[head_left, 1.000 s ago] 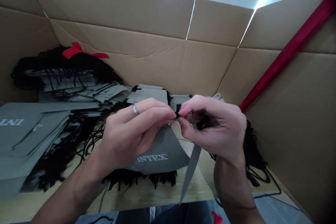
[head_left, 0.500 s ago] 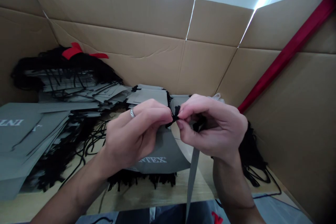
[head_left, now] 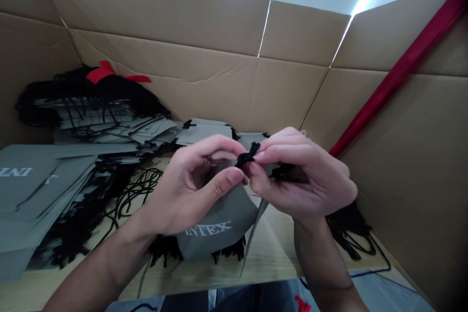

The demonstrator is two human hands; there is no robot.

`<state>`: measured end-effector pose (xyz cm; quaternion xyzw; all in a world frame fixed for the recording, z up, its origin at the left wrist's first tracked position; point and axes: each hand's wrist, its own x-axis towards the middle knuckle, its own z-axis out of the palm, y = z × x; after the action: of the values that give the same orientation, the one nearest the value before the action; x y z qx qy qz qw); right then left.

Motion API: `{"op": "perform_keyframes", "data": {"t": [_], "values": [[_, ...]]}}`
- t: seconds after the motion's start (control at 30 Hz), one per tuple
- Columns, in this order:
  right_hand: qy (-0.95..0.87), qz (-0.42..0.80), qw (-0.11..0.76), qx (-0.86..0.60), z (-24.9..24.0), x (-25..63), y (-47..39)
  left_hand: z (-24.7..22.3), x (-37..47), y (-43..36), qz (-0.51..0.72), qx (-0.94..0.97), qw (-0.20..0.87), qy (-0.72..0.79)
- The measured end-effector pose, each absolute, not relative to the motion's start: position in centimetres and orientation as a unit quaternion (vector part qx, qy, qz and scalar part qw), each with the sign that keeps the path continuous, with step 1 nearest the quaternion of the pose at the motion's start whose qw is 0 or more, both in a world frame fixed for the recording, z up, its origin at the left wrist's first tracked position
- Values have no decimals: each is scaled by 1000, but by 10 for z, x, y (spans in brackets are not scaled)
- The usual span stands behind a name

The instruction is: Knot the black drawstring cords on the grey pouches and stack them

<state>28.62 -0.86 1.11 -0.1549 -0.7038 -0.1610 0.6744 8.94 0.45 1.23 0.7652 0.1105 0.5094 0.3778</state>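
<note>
Above the table, a knot in a black cord [head_left: 245,158] is held between my two hands. My right hand [head_left: 307,175] pinches the cord close to the knot between thumb and forefinger. Curled around the knot's other side, my left hand [head_left: 197,180] has its thumb in front and fingers behind; the fingertips are partly hidden. Below the knot hangs a grey printed sheet [head_left: 219,234] lettered INTEX, bent and tilted, apparently joined to the cord. More black cord bunches under my right fingers.
Grey printed pieces [head_left: 22,195] with black cord ends lie stacked at left. Behind them is a corded pile [head_left: 91,107] topped by a red strip [head_left: 100,74]. Loose cords [head_left: 137,190] and another black bundle [head_left: 347,219] flank my hands. Cardboard walls [head_left: 204,68] enclose the table.
The knot shows more fully now, and my left thumb has come forward beside it. My right hand has shifted slightly right. The grey sheet has swung and bent lower.
</note>
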Motion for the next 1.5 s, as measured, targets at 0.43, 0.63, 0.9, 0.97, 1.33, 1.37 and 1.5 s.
{"op": "perform_keyframes", "data": {"t": [0.43,0.63,0.9,0.97,1.33,1.37,1.5], "values": [[-835,49,538,-102,17,310,-1,11,83,0,447,868,177,125],[-819,127,548,-115,16,308,-2,13,81,0,420,883,173,118],[-792,190,580,-26,8,300,4,19,76,3,377,886,266,41],[-786,182,590,-33,10,300,4,17,76,4,386,886,248,61],[-785,172,579,-138,13,302,-5,9,84,-2,430,891,65,129],[-782,175,582,-140,12,302,-5,10,84,-2,429,892,62,127],[-756,240,598,-116,8,298,-4,12,85,-3,450,884,91,83]]}}
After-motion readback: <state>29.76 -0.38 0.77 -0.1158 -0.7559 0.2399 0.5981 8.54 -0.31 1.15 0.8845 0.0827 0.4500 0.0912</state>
